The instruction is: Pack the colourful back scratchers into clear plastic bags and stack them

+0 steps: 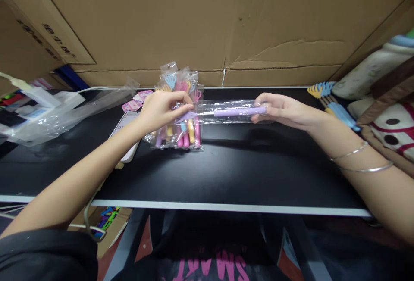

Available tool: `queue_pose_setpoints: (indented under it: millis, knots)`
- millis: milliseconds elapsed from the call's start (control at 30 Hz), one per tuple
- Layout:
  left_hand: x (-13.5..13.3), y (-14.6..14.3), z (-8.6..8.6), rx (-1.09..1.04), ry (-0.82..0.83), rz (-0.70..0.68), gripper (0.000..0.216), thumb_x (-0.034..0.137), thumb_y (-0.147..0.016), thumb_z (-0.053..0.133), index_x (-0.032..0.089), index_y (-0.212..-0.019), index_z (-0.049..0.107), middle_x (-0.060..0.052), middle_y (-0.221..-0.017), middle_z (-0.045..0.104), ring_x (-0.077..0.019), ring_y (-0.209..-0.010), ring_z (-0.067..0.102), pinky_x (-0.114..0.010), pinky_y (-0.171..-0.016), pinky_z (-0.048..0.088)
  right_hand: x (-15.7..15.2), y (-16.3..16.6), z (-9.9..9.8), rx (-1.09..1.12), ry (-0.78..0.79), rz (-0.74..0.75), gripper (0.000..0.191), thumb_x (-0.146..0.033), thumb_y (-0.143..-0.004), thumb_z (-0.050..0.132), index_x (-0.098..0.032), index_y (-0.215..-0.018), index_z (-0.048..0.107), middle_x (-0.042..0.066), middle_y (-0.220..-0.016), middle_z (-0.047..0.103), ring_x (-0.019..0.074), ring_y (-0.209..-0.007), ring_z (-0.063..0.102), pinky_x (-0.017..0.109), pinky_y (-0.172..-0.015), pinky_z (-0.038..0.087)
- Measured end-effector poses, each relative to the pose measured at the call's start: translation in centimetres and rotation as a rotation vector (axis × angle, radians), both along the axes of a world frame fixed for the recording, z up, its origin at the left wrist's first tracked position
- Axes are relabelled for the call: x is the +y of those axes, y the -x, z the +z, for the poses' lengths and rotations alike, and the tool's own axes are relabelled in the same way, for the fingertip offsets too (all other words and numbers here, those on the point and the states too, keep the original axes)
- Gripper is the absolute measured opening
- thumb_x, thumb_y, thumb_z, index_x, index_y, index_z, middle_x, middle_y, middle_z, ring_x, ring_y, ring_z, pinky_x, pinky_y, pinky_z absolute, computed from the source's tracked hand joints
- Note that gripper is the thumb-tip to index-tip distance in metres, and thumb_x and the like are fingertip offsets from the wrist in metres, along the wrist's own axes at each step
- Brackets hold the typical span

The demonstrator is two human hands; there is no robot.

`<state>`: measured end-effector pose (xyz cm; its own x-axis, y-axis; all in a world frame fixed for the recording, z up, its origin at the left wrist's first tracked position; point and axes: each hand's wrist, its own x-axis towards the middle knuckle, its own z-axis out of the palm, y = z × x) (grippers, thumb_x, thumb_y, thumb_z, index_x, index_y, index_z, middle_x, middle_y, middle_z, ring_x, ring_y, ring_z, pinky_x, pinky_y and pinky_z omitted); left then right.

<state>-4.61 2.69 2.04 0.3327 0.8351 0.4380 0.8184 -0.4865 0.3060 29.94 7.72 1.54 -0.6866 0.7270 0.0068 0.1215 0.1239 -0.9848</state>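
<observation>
Above the black tabletop, a purple back scratcher (239, 111) lies level inside a clear plastic sleeve (223, 119). My left hand (166, 106) pinches the sleeve at the scratcher's head, which the fingers partly cover. At the handle end, my right hand (274, 110) grips the sleeve between thumb and fingers. Behind and below my left hand rests a pile of bagged back scratchers (190, 132) in pink, yellow, blue and purple. Unbagged blue and yellow scratchers (343, 110) lie beyond my right hand.
A phone (129, 154) lies partly under my left forearm, near pink printed cards (137, 101). Clear plastic bags (71, 121) are heaped at left. On the right stand a pale bottle (359, 70) and a brown-trimmed bag (391, 121). Cardboard (200, 22) walls the back.
</observation>
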Motion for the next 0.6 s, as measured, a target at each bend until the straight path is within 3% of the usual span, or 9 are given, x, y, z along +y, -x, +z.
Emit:
queue_pose_setpoints:
  millis: [167,300,367,467,600]
  knots:
    - [-0.2,-0.4,-0.1,-0.010,0.036,-0.043,0.034,0.051,-0.089,0.054,0.021,-0.083,0.071,0.000,-0.074,0.071,-0.0149,-0.065,0.060,-0.025,-0.065,0.036,-0.1,0.9,-1.0,-0.019,-0.062,-0.027,0.040,-0.045,-0.071,0.083,-0.020,-0.082,0.054,-0.002,-0.073,0.060,0.0132,-0.068,0.059,0.028,-0.065,0.049]
    - [-0.4,-0.7,-0.2,0.022,0.035,-0.015,0.030,0.050,-0.087,0.058,0.023,-0.080,0.071,0.002,-0.068,0.069,-0.0139,-0.062,0.058,-0.025,-0.061,0.033,-0.6,1.6,-1.1,-0.111,-0.055,0.066,0.036,-0.045,-0.074,0.080,-0.020,-0.085,0.055,-0.002,-0.071,0.060,0.0126,-0.066,0.056,0.026,-0.061,0.044]
    - [-0.4,-0.7,-0.2,0.010,0.025,-0.008,0.029,0.049,-0.087,0.058,0.023,-0.081,0.071,0.002,-0.068,0.069,-0.0140,-0.062,0.058,-0.025,-0.062,0.033,-0.7,1.6,-0.8,-0.104,-0.073,0.019,0.036,-0.045,-0.073,0.080,-0.021,-0.085,0.057,-0.002,-0.073,0.060,0.0120,-0.065,0.054,0.025,-0.059,0.043]
    - [-0.2,-0.5,-0.1,-0.027,0.017,-0.006,0.029,0.048,-0.088,0.057,0.023,-0.082,0.071,0.000,-0.074,0.071,-0.0149,-0.066,0.060,-0.026,-0.065,0.036,-0.5,1.2,-0.4,-0.083,-0.086,-0.064,0.037,-0.046,-0.070,0.082,-0.021,-0.087,0.060,-0.001,-0.076,0.061,0.0128,-0.069,0.056,0.025,-0.060,0.046]
    - [0.0,-0.3,0.0,-0.066,0.022,-0.006,0.028,0.045,-0.088,0.058,0.021,-0.082,0.071,-0.002,-0.078,0.072,-0.0159,-0.070,0.062,-0.028,-0.069,0.038,0.0,0.6,-0.3,-0.099,-0.093,-0.038,0.033,-0.045,-0.072,0.081,-0.022,-0.090,0.065,-0.001,-0.081,0.064,0.0138,-0.074,0.060,0.028,-0.070,0.051]
